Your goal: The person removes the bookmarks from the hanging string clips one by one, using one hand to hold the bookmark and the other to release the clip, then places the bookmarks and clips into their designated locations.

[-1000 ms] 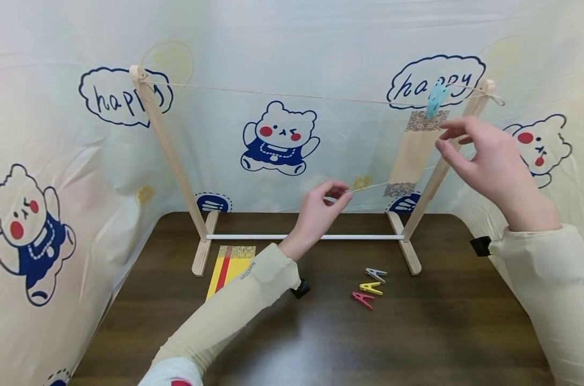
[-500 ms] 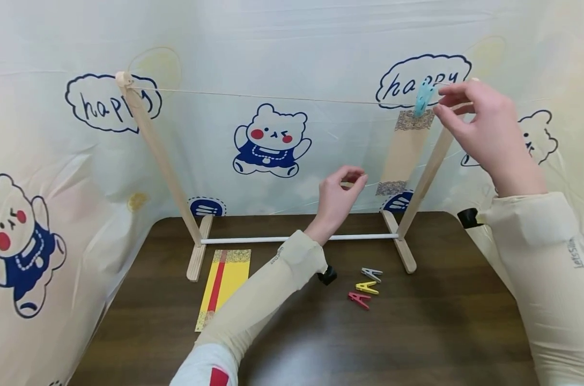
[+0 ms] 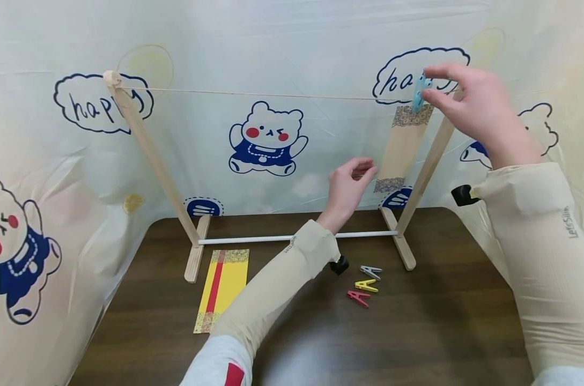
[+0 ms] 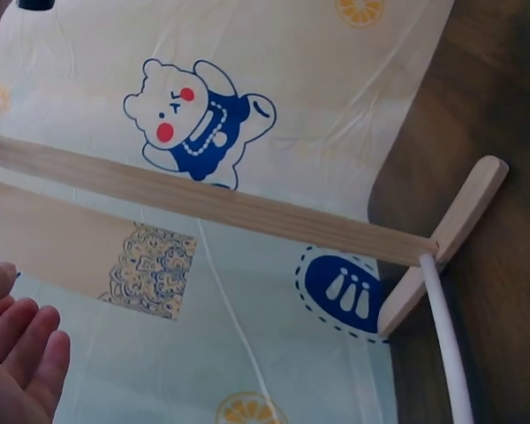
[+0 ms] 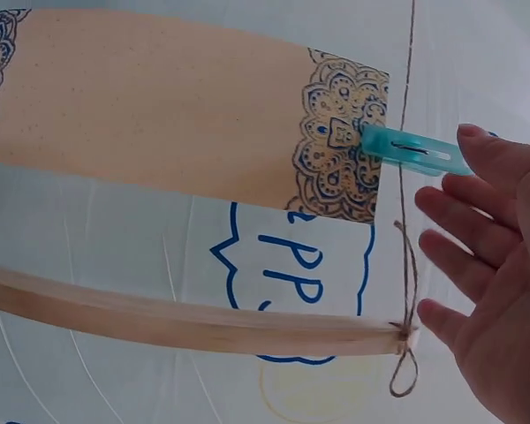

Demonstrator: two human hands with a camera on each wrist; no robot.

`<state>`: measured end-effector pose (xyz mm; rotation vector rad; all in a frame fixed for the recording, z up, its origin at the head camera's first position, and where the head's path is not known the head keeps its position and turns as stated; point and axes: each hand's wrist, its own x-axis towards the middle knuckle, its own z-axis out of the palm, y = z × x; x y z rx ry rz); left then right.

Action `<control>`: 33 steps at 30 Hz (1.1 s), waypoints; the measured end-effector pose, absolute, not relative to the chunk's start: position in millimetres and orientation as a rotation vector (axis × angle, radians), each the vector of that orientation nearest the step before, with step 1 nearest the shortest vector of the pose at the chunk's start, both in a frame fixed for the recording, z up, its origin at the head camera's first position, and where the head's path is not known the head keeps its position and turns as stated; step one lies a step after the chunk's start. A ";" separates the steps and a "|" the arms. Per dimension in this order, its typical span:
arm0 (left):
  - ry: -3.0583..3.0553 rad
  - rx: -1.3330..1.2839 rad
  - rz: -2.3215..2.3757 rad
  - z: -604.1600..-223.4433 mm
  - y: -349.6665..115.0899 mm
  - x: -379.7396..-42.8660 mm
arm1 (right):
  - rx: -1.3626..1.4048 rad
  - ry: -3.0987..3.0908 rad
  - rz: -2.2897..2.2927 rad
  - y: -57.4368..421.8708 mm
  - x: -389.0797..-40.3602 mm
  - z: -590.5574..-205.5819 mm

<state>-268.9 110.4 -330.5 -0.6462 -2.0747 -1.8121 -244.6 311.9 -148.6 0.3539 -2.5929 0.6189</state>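
Observation:
My right hand (image 3: 482,110) is up at the right end of the string, where its thumb and index finger pinch the tail of a light blue clothespin (image 5: 415,150). The clothespin bites the patterned top edge of a tan paper strip (image 5: 177,106), which hangs beside the cord (image 5: 406,71). Lower down, my left hand (image 3: 347,187) floats just left of the strip's lower end with loosely bent fingers and nothing in them. In the left wrist view, its fingers (image 4: 40,353) lie near the strip's patterned bottom edge (image 4: 155,269).
A wooden frame with a left post (image 3: 149,155), a right post (image 3: 431,166) and a white crossbar (image 3: 253,239) stands on the dark table (image 3: 417,332). A yellow strip with a red stripe (image 3: 234,279) lies front left. Grey (image 3: 371,272), yellow (image 3: 366,286) and red clothespins (image 3: 357,298) lie front right.
My right hand has moved left and up onto the blue clothespin. My left hand has risen and shifted right toward the strip's lower end. The view has shifted slightly.

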 end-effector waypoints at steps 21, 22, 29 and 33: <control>-2.156 -0.646 -1.730 -325.3 137.6 -267.4 | 0.333 -2.565 0.864 310.9 -252.8 -150.6; -2.159 -0.645 -1.722 -325.4 138.0 -267.2 | 0.331 -2.561 0.883 311.7 -253.0 -150.8; -2.166 -0.648 -1.661 -323.3 139.8 -266.2 | 0.329 -2.550 0.926 313.2 -254.1 -151.1; -2.170 -0.654 -1.641 -320.7 140.6 -267.3 | 0.349 -2.518 1.000 314.7 -254.7 -149.8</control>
